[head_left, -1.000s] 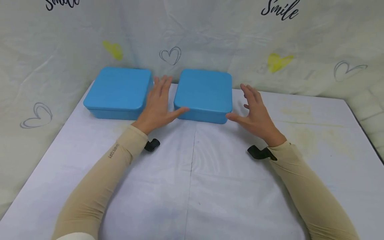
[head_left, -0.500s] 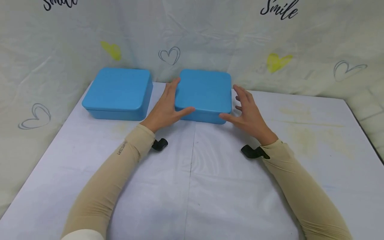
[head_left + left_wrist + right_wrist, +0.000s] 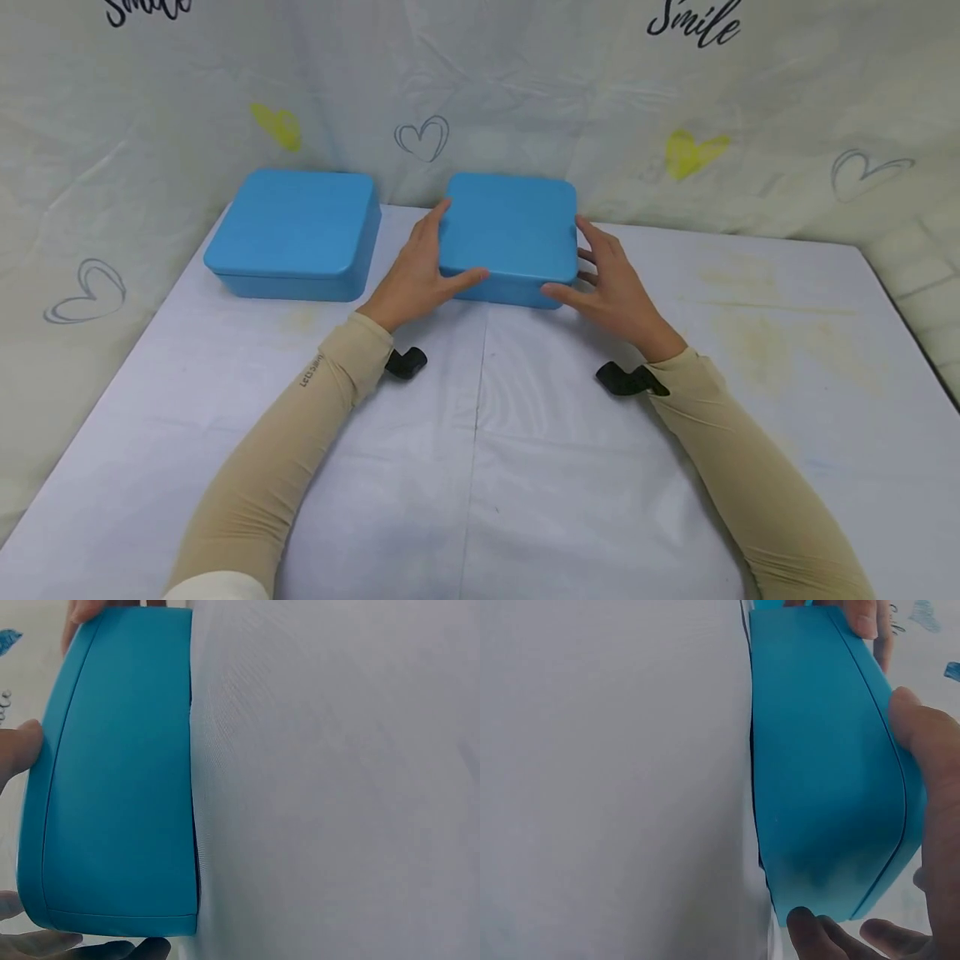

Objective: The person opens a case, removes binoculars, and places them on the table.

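here, both grips point(image 3: 416, 275) point(image 3: 611, 287) on right box point(image 3: 513, 229) edges, left box point(image 3: 292, 225) apart

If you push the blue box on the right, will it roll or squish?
That blue box probably won't roll or tip, being wide and low with flat sides. It looks stiff, since it shows no dents or sagging. Its smooth surface might feel slippery.

count — 2 blue boxes point(image 3: 510, 227) | 2 hands point(image 3: 417, 277) | 2 sleeves point(image 3: 262, 462) | 2 black wrist pieces point(image 3: 407, 364) | 5 hearts point(image 3: 682, 156)

Possibly a studio, printed sheeting point(image 3: 517, 92), white table point(image 3: 585, 500)
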### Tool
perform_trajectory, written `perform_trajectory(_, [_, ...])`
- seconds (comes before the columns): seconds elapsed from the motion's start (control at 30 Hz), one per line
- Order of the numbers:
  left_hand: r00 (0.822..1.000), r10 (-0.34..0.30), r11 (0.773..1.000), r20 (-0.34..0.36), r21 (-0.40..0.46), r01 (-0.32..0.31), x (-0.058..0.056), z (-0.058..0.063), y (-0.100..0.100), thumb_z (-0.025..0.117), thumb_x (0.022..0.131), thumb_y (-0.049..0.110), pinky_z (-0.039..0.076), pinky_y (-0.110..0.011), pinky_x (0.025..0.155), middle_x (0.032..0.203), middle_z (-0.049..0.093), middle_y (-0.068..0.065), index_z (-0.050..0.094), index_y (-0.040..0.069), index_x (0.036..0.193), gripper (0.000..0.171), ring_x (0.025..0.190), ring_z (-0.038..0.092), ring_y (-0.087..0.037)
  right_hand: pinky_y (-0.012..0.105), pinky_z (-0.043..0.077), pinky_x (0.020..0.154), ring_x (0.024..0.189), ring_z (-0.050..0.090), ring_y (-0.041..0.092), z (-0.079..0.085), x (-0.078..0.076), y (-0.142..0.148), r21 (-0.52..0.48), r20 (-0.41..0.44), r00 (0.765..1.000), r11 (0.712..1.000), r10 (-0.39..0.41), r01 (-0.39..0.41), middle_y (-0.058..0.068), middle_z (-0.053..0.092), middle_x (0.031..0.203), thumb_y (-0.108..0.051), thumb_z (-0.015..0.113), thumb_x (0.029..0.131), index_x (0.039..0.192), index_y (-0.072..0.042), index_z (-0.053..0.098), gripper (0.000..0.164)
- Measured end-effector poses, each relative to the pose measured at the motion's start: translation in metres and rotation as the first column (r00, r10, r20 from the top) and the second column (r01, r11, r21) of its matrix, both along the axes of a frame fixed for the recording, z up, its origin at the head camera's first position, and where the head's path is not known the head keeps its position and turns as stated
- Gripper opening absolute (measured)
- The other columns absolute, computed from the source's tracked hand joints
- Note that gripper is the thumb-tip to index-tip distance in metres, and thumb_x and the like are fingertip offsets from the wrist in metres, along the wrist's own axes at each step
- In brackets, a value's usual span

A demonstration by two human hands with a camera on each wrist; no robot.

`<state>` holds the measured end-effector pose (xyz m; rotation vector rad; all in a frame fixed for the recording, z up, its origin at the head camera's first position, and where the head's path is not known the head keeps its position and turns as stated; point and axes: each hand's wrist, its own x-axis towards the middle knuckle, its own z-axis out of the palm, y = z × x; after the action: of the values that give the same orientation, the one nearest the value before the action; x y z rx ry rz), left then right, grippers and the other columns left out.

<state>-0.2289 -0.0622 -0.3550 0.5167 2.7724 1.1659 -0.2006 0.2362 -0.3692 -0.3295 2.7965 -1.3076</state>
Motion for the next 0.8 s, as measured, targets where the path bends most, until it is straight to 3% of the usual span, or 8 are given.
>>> perform_trajectory(0.2, [0.998, 0.024, 1.0, 0.06, 0.01, -0.025, -0.003, 0.001, -0.003, 0.075, 0.087, 0.061, 0.03, -0.052, 0.129, 0.176, 0.013, -0.004, 0.002, 0.025, 0.167, 0.115, 0.161, 0.024, -0.029, 0.059, 0.041, 0.12, 0.153, 0.035, 0.047, 0.0, 0.0, -0.003, 0.013, 0.026, 1.0, 1.0, 0.001, -0.001, 0.015, 0.012, 0.172, -0.038, 0.078, 0.093, 0.167, -0.03, 0.005, 0.104])
perform_trajectory(0.43, [0.996, 0.007, 1.0, 0.094, -0.015, -0.006, -0.008, -0.002, -0.009, 0.076, 0.086, 0.06, 0.032, -0.05, 0.129, 0.174, 0.02, -0.006, 0.009, 0.017, 0.168, 0.114, 0.159, 0.029, -0.029, 0.059, 0.041, 0.12, 0.153, 0.035, 0.047, -0.001, -0.001, -0.004, 0.004, 0.032, 0.999, 1.0, 0.005, -0.005, 0.013, 0.012, 0.174, -0.038, 0.076, 0.094, 0.167, -0.026, 0.005, 0.103])
perform_trajectory(0.8, [0.992, 0.001, 0.999, 0.125, 0.05, -0.008, -0.014, -0.006, -0.018, 0.083, 0.082, 0.057, 0.042, -0.047, 0.123, 0.173, 0.027, -0.004, 0.018, 0.021, 0.167, 0.113, 0.156, 0.038, -0.03, 0.053, 0.045, 0.119, 0.155, 0.036, 0.041, -0.002, -0.001, -0.003, -0.02, 0.059, 0.998, 1.0, -0.002, 0.004, 0.006, 0.015, 0.175, -0.044, 0.076, 0.093, 0.167, -0.025, 0.005, 0.105])
